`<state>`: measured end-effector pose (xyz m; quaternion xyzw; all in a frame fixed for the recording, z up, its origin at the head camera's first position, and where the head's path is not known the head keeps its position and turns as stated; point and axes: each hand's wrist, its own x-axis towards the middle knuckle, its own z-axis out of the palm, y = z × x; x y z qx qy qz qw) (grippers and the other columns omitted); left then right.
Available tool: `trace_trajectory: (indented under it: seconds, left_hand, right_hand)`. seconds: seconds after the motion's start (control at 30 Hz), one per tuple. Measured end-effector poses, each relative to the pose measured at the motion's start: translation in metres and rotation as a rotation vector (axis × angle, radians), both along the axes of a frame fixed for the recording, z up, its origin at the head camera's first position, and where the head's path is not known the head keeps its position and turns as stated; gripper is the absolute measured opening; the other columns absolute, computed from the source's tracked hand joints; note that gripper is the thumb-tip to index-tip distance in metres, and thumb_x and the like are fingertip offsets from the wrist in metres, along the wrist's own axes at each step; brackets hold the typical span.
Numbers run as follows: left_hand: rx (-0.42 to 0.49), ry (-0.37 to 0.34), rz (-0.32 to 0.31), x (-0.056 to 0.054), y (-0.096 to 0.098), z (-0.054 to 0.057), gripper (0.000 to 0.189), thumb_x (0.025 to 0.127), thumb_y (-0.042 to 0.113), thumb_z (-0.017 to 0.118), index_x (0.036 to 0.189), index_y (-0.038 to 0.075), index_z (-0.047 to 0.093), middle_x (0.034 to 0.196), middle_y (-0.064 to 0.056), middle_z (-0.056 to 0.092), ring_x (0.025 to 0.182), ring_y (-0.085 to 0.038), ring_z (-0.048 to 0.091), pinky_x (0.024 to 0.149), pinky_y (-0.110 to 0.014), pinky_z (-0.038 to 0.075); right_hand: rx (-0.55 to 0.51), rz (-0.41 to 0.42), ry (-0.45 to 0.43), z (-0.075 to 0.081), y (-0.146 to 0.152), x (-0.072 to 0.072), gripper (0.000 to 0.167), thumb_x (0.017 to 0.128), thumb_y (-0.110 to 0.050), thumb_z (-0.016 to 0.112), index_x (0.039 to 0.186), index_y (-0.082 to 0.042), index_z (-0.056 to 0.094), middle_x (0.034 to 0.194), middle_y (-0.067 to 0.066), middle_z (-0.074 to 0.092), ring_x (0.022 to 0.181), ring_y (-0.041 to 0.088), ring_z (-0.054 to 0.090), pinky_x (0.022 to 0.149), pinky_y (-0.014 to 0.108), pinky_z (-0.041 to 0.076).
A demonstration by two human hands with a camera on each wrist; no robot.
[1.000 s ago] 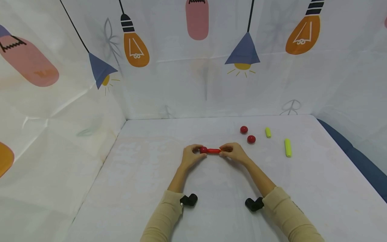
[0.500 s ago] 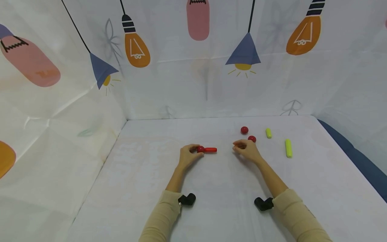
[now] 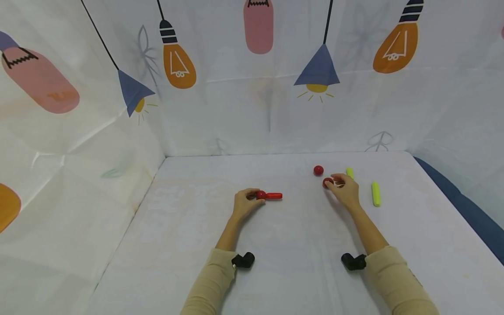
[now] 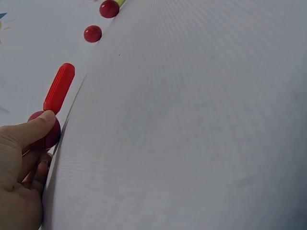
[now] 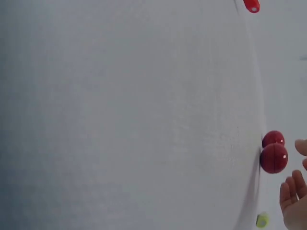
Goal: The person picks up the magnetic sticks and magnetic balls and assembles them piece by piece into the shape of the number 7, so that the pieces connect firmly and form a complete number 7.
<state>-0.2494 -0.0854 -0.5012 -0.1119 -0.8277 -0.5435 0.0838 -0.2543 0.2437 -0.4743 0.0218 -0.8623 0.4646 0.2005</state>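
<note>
My left hand (image 3: 245,204) pinches a dark red ball (image 4: 53,132) between thumb and fingers, close over the white tabletop. From that ball a short, ridged red rod (image 3: 274,196) sticks out to the right. Farther right, my right hand (image 3: 347,191) reaches around a second red ball (image 3: 327,183), thumb and fingers spread on its near side. In the right wrist view a gap shows between this ball (image 5: 274,158) and the fingertips (image 5: 298,178). Just behind it lies a third red ball (image 3: 318,170).
A short yellow-green rod (image 3: 350,172) is partly covered by the right hand. Right of it lies a longer yellow-green rod (image 3: 376,194). A white sheet printed with lamps (image 3: 319,65) hangs behind the table (image 3: 291,253).
My right hand has left the red rod's end and moved right to the second ball. My left hand has shifted slightly left with its ball and rod.
</note>
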Motion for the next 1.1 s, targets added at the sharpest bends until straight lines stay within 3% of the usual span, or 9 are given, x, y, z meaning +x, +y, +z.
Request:
trace_trajectory:
  seconds: [0.1,0.2,0.23,0.33,0.43,0.77,1.1]
  left_hand:
    - [-0.002,0.001,0.001,0.000,0.000,0.000,0.038,0.071,0.008,0.081,0.105,-0.004,0.069,0.102,-0.017,0.069,0.093,-0.028,0.065,0.085,-0.036,0.053]
    - [-0.012,0.007,0.002,0.000,0.000,0.000,0.038,0.072,0.008,0.081,0.105,-0.004,0.069,0.101,-0.017,0.069,0.092,-0.028,0.065,0.084,-0.035,0.053]
    - [-0.014,0.008,0.002,0.000,0.000,0.000,0.038,0.072,0.009,0.081,0.105,-0.004,0.069,0.101,-0.017,0.069,0.092,-0.028,0.065,0.083,-0.035,0.053]
    - [-0.021,0.006,-0.002,0.000,0.000,0.001,0.038,0.072,0.010,0.081,0.105,-0.004,0.068,0.100,-0.017,0.069,0.091,-0.028,0.065,0.083,-0.035,0.053]
    - [-0.026,0.008,-0.008,0.001,0.000,0.002,0.038,0.073,0.010,0.081,0.105,-0.005,0.068,0.100,-0.017,0.069,0.091,-0.027,0.065,0.082,-0.034,0.053]
    - [-0.021,0.010,-0.011,0.001,-0.001,0.002,0.038,0.073,0.010,0.081,0.106,-0.004,0.068,0.101,-0.017,0.069,0.091,-0.028,0.065,0.083,-0.036,0.053]
    - [-0.041,-0.002,0.004,0.002,0.000,0.003,0.038,0.073,0.013,0.081,0.106,-0.004,0.068,0.101,-0.017,0.069,0.092,-0.027,0.065,0.083,-0.034,0.053]
  right_hand:
    - [0.007,-0.006,-0.078,0.003,0.007,-0.002,0.042,0.085,-0.011,0.068,0.118,0.011,0.055,0.113,0.030,0.057,0.101,0.041,0.054,0.085,0.029,0.048]
    - [0.020,0.026,-0.204,0.005,0.011,-0.004,0.054,0.088,-0.019,0.066,0.130,0.009,0.047,0.127,0.031,0.049,0.112,0.043,0.048,0.094,0.052,0.042]
    - [0.021,0.043,-0.240,0.006,0.012,-0.004,0.057,0.088,-0.020,0.066,0.132,0.008,0.044,0.130,0.031,0.047,0.115,0.044,0.047,0.096,0.053,0.041]
    - [0.021,0.094,-0.300,0.003,0.015,-0.006,0.063,0.088,-0.023,0.067,0.135,0.009,0.040,0.132,0.032,0.045,0.117,0.044,0.046,0.099,0.053,0.039]
    - [0.021,0.127,-0.289,-0.001,0.015,-0.007,0.061,0.087,-0.020,0.067,0.133,0.010,0.042,0.128,0.032,0.048,0.114,0.044,0.048,0.098,0.052,0.040]
    - [0.077,0.143,-0.227,-0.008,0.016,-0.010,0.047,0.087,-0.017,0.068,0.123,0.008,0.053,0.116,0.029,0.057,0.103,0.039,0.050,0.090,0.045,0.042]
    - [0.091,0.152,-0.267,-0.006,0.018,-0.010,0.049,0.087,-0.021,0.068,0.125,0.007,0.052,0.119,0.027,0.055,0.104,0.037,0.050,0.090,0.044,0.043]
